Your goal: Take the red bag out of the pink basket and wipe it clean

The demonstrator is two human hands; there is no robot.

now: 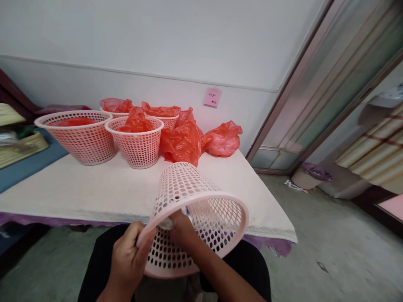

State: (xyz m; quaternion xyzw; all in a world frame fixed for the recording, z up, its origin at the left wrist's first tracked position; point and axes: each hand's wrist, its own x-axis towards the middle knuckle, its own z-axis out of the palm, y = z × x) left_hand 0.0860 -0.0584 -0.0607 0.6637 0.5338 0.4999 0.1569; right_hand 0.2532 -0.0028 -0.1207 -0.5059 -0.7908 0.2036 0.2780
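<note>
Right hand (182, 230) inside basket (189, 184); red-bagged baskets (138, 144) beyond

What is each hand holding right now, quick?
Left hand: closed on the rim of the pink basket, which lies tilted on its side.
Right hand: inside the basket; whether its grip is open or shut cannot be told.

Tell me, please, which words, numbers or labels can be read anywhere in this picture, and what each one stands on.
On the pink sticky note on the wall: two short handwritten lines, too small and blurred to read.
On the pink basket that the left hand grips by the rim: no lettering shows.
On the other baskets and the orange-red bags: no lettering shows.
</note>
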